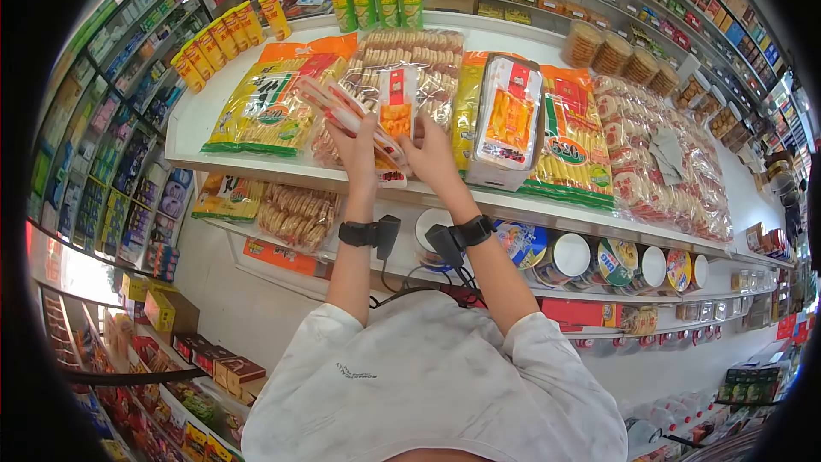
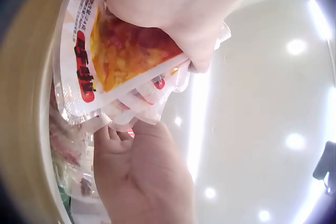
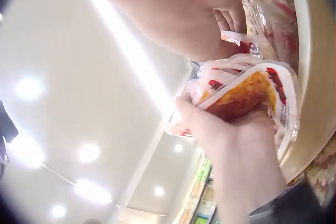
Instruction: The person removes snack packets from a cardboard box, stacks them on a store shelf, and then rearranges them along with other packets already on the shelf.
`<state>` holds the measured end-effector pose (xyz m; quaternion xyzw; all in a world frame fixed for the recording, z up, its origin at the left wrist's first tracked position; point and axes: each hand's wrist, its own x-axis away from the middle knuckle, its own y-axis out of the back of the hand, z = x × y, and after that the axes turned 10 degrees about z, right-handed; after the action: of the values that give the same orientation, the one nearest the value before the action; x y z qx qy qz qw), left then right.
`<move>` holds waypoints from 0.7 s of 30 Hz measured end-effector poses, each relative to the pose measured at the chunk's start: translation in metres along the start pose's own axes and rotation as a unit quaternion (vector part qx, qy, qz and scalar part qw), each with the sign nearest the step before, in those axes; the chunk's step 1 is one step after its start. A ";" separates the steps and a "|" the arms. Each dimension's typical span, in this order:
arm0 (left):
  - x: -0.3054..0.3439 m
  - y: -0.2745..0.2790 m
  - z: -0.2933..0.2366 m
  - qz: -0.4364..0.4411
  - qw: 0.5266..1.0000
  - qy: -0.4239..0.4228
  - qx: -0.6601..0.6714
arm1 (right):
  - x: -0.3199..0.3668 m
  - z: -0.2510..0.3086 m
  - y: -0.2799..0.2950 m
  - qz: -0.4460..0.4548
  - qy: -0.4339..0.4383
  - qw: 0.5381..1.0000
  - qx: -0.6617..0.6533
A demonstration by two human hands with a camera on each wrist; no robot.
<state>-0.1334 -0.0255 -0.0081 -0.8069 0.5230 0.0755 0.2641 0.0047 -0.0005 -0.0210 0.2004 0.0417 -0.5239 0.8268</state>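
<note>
My left hand (image 1: 357, 152) grips several flat snack packets (image 1: 329, 103), white-edged with an orange food picture, fanned out over the counter. In the right wrist view its thumb and fingers wrap the stack of packets (image 3: 247, 90). Close beside it, my right hand (image 1: 432, 156) pinches one more such packet (image 1: 397, 103), held upright with its red label at the top. Part of that hand's grip is hidden behind the packets in the left wrist view. Just right of the hands stands a clear box (image 1: 508, 120) filled with the same kind of packets.
Large bags of yellow snack sticks (image 1: 265, 107) and bags of round biscuits (image 1: 406, 47) cover the white counter (image 1: 192, 133). Green cans (image 1: 385, 0) and yellow cans (image 1: 227, 34) line its back. Round tubs (image 1: 569, 257) sit on the shelf below.
</note>
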 end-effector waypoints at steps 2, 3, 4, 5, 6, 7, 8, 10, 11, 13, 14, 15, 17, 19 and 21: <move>0.002 -0.004 -0.007 0.020 1.000 0.007 0.011 | 0.005 0.005 0.008 0.063 -0.058 0.991 -0.103; 0.001 -0.005 -0.007 0.028 0.999 0.005 0.015 | 0.018 0.047 0.017 0.072 -0.098 0.977 -0.174; 0.001 -0.005 -0.007 0.035 0.999 0.003 0.018 | 0.022 0.058 0.015 0.078 -0.095 0.974 -0.192; 0.001 -0.006 -0.007 0.043 0.999 0.001 0.021 | 0.027 0.070 0.013 0.083 -0.093 0.970 -0.210; 0.002 -0.010 -0.012 0.042 0.999 -0.004 0.013 | 0.028 0.064 0.005 0.082 -0.048 0.980 -0.176; 0.004 -0.009 -0.018 0.058 0.998 0.009 0.015 | 0.030 0.059 0.000 0.079 -0.004 0.987 -0.142; 0.005 -0.010 -0.022 0.076 0.997 0.021 0.019 | 0.027 0.054 -0.001 0.087 -0.014 0.985 -0.150; 0.007 -0.014 -0.036 0.089 0.994 0.056 0.030 | 0.024 0.051 0.001 0.099 0.010 0.981 -0.165; 0.008 -0.013 -0.033 0.096 0.994 0.055 0.013 | 0.023 0.049 0.001 0.105 0.023 0.979 -0.172; 0.006 -0.007 -0.020 0.108 0.993 0.052 -0.021 | 0.022 0.050 0.002 0.100 0.019 0.981 -0.166; 0.002 -0.003 -0.015 0.109 0.991 0.072 0.005 | 0.022 0.051 0.002 0.096 0.016 0.982 -0.163; -0.003 0.000 -0.013 0.111 0.989 0.092 0.032 | 0.023 0.049 0.000 0.087 0.029 0.982 -0.162; -0.004 0.006 -0.008 0.118 0.979 0.100 0.131 | 0.025 0.046 -0.002 0.068 0.054 0.984 -0.159; 0.000 0.007 -0.013 0.127 0.951 0.075 0.271 | 0.027 0.049 -0.003 0.037 0.059 0.989 -0.133; 0.000 0.004 -0.017 0.137 0.957 0.058 0.250 | 0.028 0.053 -0.003 0.015 0.058 0.992 -0.108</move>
<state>-0.1392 -0.0355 0.0048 -0.6391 0.6450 -0.0691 0.4132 0.0070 -0.0453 0.0189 0.1409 0.1432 -0.4911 0.8476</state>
